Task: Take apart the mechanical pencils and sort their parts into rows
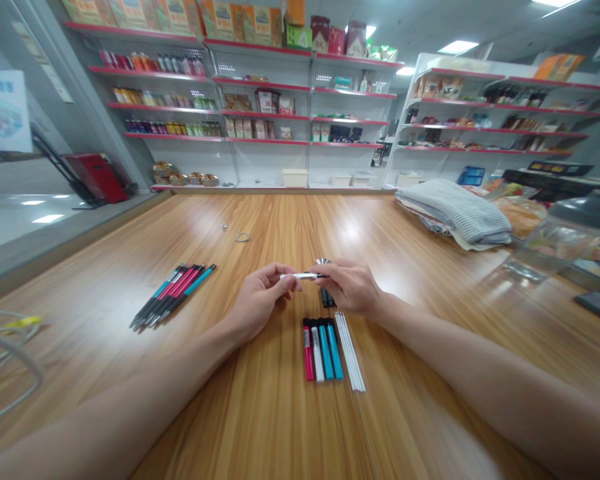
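My left hand [261, 297] and my right hand [353, 287] hold a thin white pen part [300, 275] level between them, each pinching one end above the wooden table [260, 413]. Just below lie several pen barrels [321, 348], red, white and blue, side by side. A bundle of thin white refills [351, 351] lies to their right. Small black pen parts [327, 297] sit under my right hand. To the left, a group of assembled pens [173, 295] in red and blue lies slanted on the table.
A small ring [243, 237] and a tiny metal piece [224, 227] lie farther back. Folded grey cloth [455, 210] and a clear container [560, 243] stand at the right. White cable [7, 353] curls at the left edge. Store shelves [260, 113] line the back.
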`<control>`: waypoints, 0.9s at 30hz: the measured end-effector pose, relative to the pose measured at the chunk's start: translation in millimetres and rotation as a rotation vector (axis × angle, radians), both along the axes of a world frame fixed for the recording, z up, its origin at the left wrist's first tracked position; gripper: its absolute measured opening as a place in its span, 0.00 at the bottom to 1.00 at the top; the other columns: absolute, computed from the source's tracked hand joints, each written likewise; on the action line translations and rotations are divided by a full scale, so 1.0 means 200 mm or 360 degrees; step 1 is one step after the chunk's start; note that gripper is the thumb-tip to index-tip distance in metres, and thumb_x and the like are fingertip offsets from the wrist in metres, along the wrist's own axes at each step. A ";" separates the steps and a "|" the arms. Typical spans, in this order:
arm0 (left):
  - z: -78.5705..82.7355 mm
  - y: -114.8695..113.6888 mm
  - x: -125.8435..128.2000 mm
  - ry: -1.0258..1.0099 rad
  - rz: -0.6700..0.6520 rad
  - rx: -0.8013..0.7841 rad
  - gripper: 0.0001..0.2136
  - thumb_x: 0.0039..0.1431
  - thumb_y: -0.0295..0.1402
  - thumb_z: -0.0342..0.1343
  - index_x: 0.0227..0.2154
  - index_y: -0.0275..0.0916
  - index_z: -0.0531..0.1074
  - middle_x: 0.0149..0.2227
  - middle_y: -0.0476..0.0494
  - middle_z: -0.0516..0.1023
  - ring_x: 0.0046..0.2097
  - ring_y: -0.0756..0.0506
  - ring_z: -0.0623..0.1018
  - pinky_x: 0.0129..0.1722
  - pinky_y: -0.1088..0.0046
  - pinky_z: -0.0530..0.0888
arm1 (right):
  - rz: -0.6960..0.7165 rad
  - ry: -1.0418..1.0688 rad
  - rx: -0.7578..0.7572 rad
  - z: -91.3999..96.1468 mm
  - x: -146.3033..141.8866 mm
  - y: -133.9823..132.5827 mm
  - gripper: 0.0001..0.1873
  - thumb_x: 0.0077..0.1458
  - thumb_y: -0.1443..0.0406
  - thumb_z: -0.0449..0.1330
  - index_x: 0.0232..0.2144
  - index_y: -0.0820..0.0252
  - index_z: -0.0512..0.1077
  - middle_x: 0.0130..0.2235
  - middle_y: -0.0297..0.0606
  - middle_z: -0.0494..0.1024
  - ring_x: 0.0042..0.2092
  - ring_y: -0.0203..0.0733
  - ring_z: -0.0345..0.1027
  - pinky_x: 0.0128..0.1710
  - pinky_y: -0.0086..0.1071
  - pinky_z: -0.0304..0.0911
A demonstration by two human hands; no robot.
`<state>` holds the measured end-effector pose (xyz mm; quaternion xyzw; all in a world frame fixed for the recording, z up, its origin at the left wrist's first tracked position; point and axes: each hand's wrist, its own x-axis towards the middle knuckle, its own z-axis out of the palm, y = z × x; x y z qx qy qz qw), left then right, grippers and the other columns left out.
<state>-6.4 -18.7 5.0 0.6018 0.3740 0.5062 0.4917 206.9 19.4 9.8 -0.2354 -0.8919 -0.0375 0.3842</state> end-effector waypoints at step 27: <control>0.00 -0.03 -0.02 0.1614 0.0254 0.0718 0.06 0.56 0.31 0.49 0.33 0.38 0.70 0.24 0.47 0.70 0.34 0.44 0.69 0.35 0.70 0.63 | -0.0351 0.0318 -0.0158 -0.04 0.09 0.10 0.15 0.62 0.64 0.49 0.26 0.61 0.71 0.27 0.38 0.72 0.31 0.37 0.65 0.34 0.32 0.58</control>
